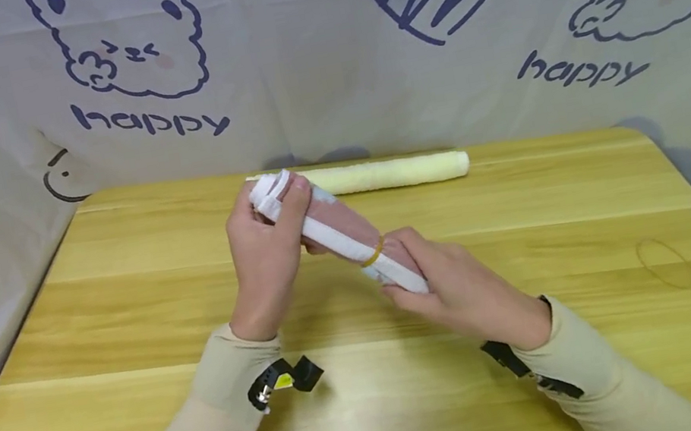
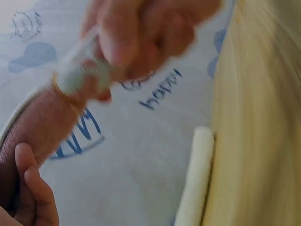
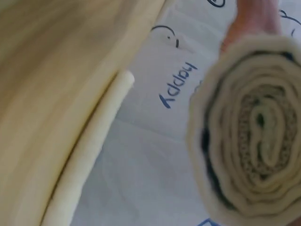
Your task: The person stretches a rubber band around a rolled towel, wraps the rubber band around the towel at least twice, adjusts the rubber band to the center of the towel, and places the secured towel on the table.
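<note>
A rolled towel [image 1: 339,220], dusty pink with a white edge and pale patches, is held aslant over the table between both hands. My left hand [image 1: 263,249] grips its upper left end, thumb on top. My right hand [image 1: 456,277] grips the lower right end. Around the roll, close to the right fingers, sits a yellow-brown rubber band [image 1: 373,250]. The left wrist view shows the rubber band [image 2: 66,96] between the two hands. Spiral layers of the towel's end [image 3: 256,132] face the right wrist camera.
A pale yellow rolled towel [image 1: 393,172] lies along the back edge of the wooden table [image 1: 125,300]. On the right of the tabletop lies another rubber band [image 1: 640,260], loose. White cloth walls [image 1: 304,61] with blue drawings stand behind and at the sides.
</note>
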Demonstrator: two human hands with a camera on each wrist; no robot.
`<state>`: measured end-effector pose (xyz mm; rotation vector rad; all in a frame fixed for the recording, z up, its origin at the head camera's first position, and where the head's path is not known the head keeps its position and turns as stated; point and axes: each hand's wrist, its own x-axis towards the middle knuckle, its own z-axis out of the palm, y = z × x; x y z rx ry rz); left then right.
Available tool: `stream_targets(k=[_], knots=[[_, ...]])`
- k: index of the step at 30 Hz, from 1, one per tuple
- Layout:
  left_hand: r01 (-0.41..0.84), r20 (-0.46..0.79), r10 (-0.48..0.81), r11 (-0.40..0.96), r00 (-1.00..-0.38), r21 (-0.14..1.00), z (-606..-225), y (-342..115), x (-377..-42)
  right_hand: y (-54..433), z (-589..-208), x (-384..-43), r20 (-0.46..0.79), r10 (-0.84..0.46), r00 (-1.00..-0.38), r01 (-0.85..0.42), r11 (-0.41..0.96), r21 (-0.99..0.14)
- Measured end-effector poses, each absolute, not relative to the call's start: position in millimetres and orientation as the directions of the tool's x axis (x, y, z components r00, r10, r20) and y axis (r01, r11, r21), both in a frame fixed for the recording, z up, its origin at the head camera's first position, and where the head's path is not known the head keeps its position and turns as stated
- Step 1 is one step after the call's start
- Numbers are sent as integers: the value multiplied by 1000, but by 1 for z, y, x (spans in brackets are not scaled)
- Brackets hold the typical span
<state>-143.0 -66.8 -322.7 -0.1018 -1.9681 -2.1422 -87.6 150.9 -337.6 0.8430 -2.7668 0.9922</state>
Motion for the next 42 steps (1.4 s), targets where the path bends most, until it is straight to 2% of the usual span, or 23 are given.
stream_targets(k=[5,11,16,20,26,37,42], knots=[[206,201,-112,-42,-973,978,-333,-76,-146,155,-335,-93,213,-500,-839,-528,654,-542],[118,118,-25,6,-993,993,-341,-99,-145,168,-333,-104,81,-504,-860,-470,719,-512],[8,-5,80,165,-997,986,-342,-123,-141,183,-335,-115,40,-532,-846,-488,740,-463],[-26,-96,197,331,-976,943,-344,-137,-136,191,-335,-126,12,-569,-822,-514,734,-444],[55,-136,325,515,-936,855,-347,-148,-135,204,-337,-144,-42,-578,-815,-499,736,-457],[235,-101,432,656,-896,717,-363,-142,-147,219,-346,-164,-108,-575,-811,-470,751,-464],[274,-99,463,669,-881,691,-368,-138,-152,222,-352,-166,-125,-573,-810,-455,749,-481]])
